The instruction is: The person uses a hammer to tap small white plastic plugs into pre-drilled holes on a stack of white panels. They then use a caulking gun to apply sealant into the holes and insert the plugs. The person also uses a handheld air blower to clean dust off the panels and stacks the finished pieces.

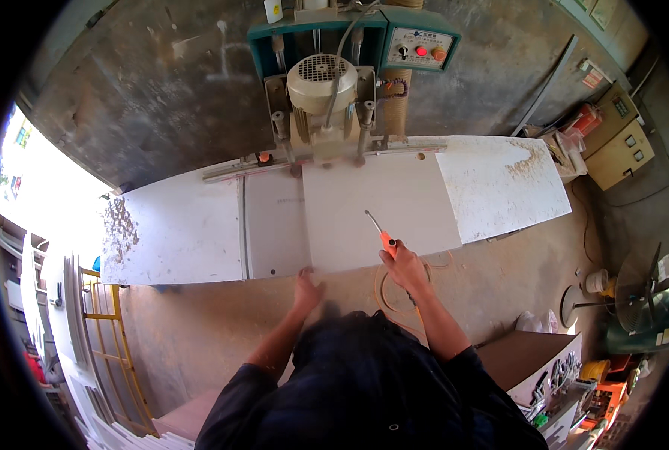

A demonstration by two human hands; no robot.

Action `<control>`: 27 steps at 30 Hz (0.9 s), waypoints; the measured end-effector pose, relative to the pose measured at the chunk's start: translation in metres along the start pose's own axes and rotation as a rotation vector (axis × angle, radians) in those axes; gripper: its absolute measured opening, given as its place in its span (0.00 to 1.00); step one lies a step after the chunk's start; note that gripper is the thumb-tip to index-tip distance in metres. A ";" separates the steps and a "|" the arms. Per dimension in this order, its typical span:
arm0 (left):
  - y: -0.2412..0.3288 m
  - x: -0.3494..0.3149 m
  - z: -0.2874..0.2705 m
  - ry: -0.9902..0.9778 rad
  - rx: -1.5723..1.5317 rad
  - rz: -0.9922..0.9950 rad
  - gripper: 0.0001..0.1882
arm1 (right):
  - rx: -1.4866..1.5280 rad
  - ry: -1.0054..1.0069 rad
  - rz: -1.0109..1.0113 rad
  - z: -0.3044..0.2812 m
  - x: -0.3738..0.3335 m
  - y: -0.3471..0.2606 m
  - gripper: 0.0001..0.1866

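My right hand (408, 271) is closed around an orange air blow gun (387, 242). Its thin metal nozzle points up and left over a large pale panel (379, 202). A hose trails from the gun below my hand. My left hand (307, 291) is at the panel's near left corner, thumb spread from the fingers; whether it touches the edge is hard to make out. The panel lies on a white worktable (177, 232), its far edge close beneath a machine with a grey motor (321, 84).
A control box (420, 49) with a red button sits beside the motor. A metal strip (243, 229) crosses the table left of the panel. Hose loops (385, 289) hang near my right forearm. A yellow rack (109, 322) stands left, a fan (638, 289) right.
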State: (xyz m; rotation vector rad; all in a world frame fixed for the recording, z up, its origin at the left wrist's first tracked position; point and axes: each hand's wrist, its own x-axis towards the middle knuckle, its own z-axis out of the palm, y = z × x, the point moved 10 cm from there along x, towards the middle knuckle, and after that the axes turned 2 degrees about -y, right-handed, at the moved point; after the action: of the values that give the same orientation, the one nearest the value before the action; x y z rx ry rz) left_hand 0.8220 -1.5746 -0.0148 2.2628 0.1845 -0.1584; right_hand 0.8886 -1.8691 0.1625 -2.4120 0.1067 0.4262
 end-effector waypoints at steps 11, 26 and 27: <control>-0.166 0.028 0.134 -0.386 -1.386 -0.555 0.18 | 0.005 0.075 0.093 -0.009 -0.007 -0.015 0.24; -0.110 0.010 0.113 -0.070 -1.404 -0.888 0.11 | -0.144 0.333 0.445 -0.055 -0.073 0.184 0.23; -0.111 0.008 0.116 -0.057 -1.399 -0.886 0.11 | -0.212 0.220 0.468 -0.057 -0.084 0.201 0.23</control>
State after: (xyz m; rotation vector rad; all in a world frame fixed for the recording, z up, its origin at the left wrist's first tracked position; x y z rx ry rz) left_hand 0.8035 -1.5920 -0.1731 0.6777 0.9233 -0.3933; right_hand 0.7876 -2.0630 0.1079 -2.6300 0.7678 0.3918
